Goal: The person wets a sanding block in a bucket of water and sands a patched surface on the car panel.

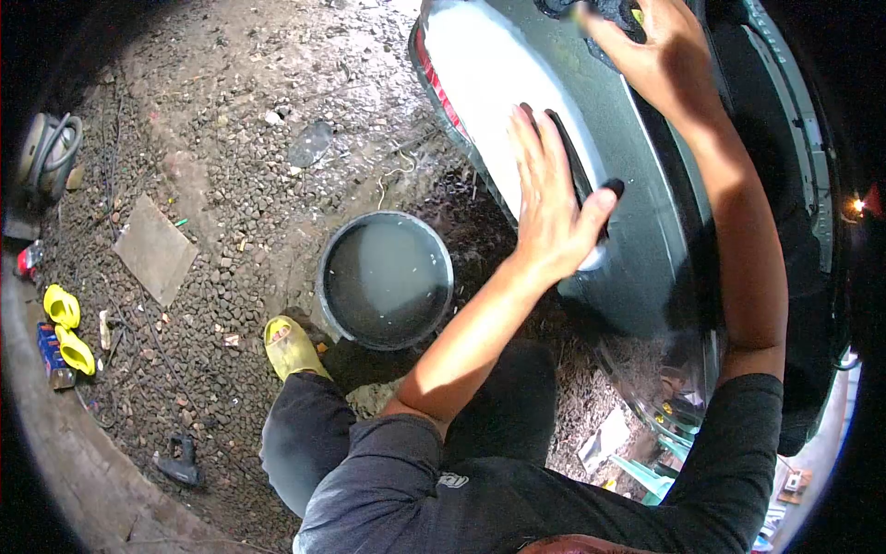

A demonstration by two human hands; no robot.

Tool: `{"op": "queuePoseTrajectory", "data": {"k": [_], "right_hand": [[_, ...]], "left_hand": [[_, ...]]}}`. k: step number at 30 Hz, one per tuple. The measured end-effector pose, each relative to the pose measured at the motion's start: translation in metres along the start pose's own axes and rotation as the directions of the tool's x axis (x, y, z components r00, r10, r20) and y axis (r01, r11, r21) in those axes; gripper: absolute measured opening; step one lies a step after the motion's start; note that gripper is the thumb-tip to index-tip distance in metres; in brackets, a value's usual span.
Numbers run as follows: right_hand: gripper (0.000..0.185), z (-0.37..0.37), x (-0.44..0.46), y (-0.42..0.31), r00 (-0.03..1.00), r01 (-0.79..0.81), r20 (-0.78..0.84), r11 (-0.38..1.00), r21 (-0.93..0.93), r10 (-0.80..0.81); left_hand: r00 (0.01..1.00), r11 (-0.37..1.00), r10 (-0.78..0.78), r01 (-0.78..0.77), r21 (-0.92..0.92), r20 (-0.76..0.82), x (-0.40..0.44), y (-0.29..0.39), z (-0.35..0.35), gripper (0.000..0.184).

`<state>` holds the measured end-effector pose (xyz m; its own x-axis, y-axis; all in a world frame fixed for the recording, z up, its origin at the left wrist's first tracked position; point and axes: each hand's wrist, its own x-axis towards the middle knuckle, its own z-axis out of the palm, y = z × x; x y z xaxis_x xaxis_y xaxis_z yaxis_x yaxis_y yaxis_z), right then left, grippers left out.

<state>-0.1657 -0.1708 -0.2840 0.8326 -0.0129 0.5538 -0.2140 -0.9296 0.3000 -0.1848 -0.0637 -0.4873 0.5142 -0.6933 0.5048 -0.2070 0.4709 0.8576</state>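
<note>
My left hand lies flat on the brightly lit white patch of a dark car body panel, fingers stretched out. A dark shadow runs beside its fingers. Farther up the panel, my right hand is closed around a dark, wet-looking cloth, its outline partly hidden by the fingers. The panel has a wet sheen. Along the white patch's left edge runs a red tail light.
A round black tub of cloudy water stands on gravel beside my yellow slipper. At left lie a flat board, yellow shoes, a coiled hose and a dark gun-shaped tool. A pale green plastic piece lies below the car.
</note>
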Motion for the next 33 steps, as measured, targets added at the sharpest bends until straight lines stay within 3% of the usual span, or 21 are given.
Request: {"op": "queuePoseTrajectory", "data": {"k": [3,4,5,6,9,11,13,16,18,19,22,23,24,25,26,28,29,30,31,33], "right_hand": [[0.016,0.001,-0.004,0.004,1.0,-0.015,0.01,1.0,0.026,0.015],[0.016,-0.004,0.001,-0.004,0.992,-0.113,0.064,0.993,0.044,0.111],[0.017,-0.013,0.01,-0.019,0.972,-0.209,0.12,0.976,0.057,0.202],[0.017,-0.02,0.014,-0.027,0.94,-0.307,0.174,0.95,0.063,0.292],[0.018,-0.01,0.005,-0.023,0.992,-0.114,0.048,0.993,0.002,0.114],[0.018,-0.007,0.002,-0.011,0.989,-0.13,0.066,0.992,0.007,0.129],[0.018,-0.005,0.003,-0.009,0.982,-0.172,0.083,0.985,-0.007,0.172],[0.017,-0.012,0.006,-0.031,0.952,-0.276,0.131,0.961,-0.03,0.277],[0.018,-0.017,0.008,-0.042,0.931,-0.313,0.18,0.948,-0.056,0.318],[0.018,-0.018,0.008,-0.038,0.94,-0.282,0.189,0.959,-0.037,0.284],[0.019,-0.01,0.004,-0.009,0.98,-0.14,0.16,0.984,0.108,0.122],[0.019,-0.012,0.007,-0.012,0.96,-0.205,0.205,0.978,0.043,0.193],[0.019,-0.016,0.01,-0.018,0.932,-0.267,0.249,0.964,-0.024,0.264],[0.019,-0.018,0.011,-0.023,0.897,-0.324,0.287,0.942,-0.092,0.336],[0.019,-0.018,0.012,-0.025,0.913,-0.285,0.283,0.956,-0.069,0.293],[0.018,-0.021,0.011,-0.026,0.94,-0.212,0.266,0.977,-0.029,0.212],[0.018,-0.021,0.013,-0.03,0.934,-0.244,0.258,0.969,-0.044,0.247],[0.018,-0.021,0.015,-0.037,0.926,-0.278,0.248,0.958,-0.062,0.285],[0.018,-0.022,0.012,-0.041,0.912,-0.32,0.243,0.944,-0.082,0.33],[0.019,-0.021,0.009,-0.028,0.958,-0.195,0.208,0.98,-0.027,0.196]], "left_hand": [[0.993,0.994,-0.106,0.106,-0.008,-0.054,0.06,-0.044,-0.027,0.1],[0.992,0.995,-0.093,0.088,-0.054,-0.086,0.088,-0.071,-0.04,0.092],[0.986,0.962,-0.098,0.06,-0.265,-0.133,0.115,-0.103,-0.048,0.092],[0.99,0.987,-0.053,0.033,-0.16,-0.128,0.114,-0.101,-0.053,0.092],[0.99,0.998,-0.051,0.045,-0.047,-0.132,0.087,-0.092,-0.04,0.098],[0.997,0.996,-0.05,0.054,0.076,-0.059,0.019,-0.052,-0.014,0.105],[0.997,0.995,0.061,-0.057,0.081,-0.048,-0.033,-0.037,0.007,0.111],[0.996,0.986,-0.081,0.085,0.142,-0.034,0.013,-0.058,-0.011,0.1],[0.991,0.993,-0.06,0.047,-0.108,-0.122,0.072,-0.095,-0.035,0.082],[0.993,0.996,0.012,-0.022,-0.085,-0.119,0.094,-0.111,-0.044,0.08],[0.988,0.998,-0.066,0.065,-0.01,-0.138,0.07,-0.097,-0.03,0.09],[0.995,0.996,-0.056,0.062,0.069,-0.081,0.041,-0.073,-0.021,0.1],[0.989,0.987,-0.145,0.147,0.07,-0.037,0.011,-0.039,-0.01,0.108],[0.999,0.998,-0.021,0.022,0.067,-0.028,-0.023,-0.027,0.005,0.1],[0.998,0.998,0.056,-0.056,-0.007,-0.008,-0.039,-0.015,0.007,0.11],[1.0,1.0,0.006,-0.005,0.015,-0.018,-0.03,-0.026,0.006,0.108],[0.999,0.999,-0.021,0.023,0.023,-0.048,-0.009,-0.04,0.002,0.109],[0.995,0.993,-0.029,0.039,0.114,-0.093,0.019,-0.062,-0.006,0.098],[0.992,0.997,-0.066,0.069,0.024,-0.108,0.048,-0.072,-0.024,0.088],[0.99,0.992,-0.054,0.039,-0.119,-0.127,0.085,-0.095,-0.041,0.081]]}}
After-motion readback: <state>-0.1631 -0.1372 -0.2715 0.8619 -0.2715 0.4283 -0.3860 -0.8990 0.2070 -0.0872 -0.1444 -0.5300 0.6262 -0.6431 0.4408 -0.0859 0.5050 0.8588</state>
